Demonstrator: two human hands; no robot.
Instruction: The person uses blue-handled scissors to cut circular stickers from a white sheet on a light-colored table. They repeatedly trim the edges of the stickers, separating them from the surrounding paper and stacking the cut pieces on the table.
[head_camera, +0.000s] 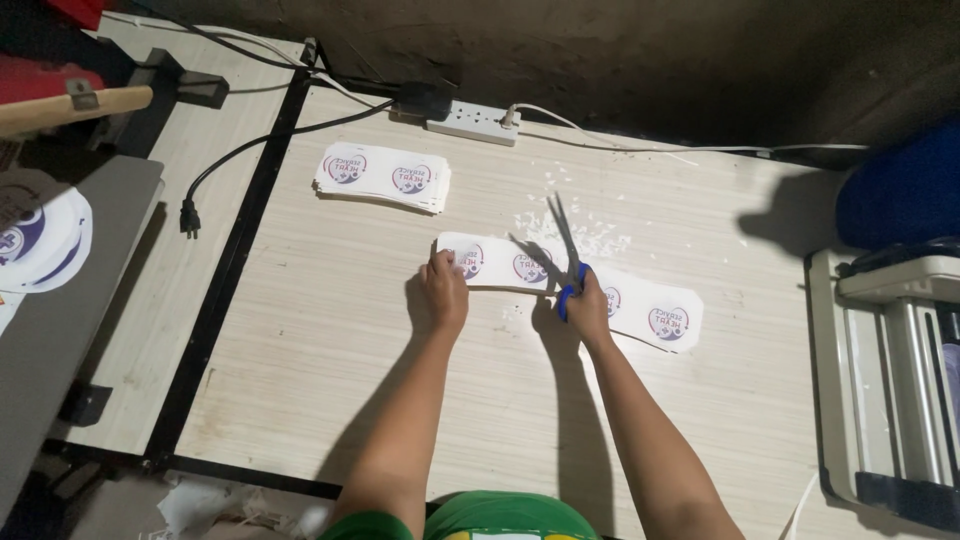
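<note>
A: Left hand (438, 296) pressed flat on near end of printed sheet strip (500, 263), fingers spread, nothing clutched; right hand (586, 305) closed around blue-handled scissors (566, 250), blades parted and pointing away from body, poised over strip between both hands.

B: Strip laid flat on pale wooden table (330, 350); second stack of round-printed sheets (385, 176) well beyond left hand; another printed piece (660, 318) just right of right hand; paper scraps (590, 235) scattered past blade tips.

A: Judged best done thus: strip held taut by left hand, fingers kept clear of cutting line; blades aligned between printed circles; long, steady closure preferred over short snips.

B: White power strip (472, 121) far beyond; machine (890, 370) off to right.
</note>
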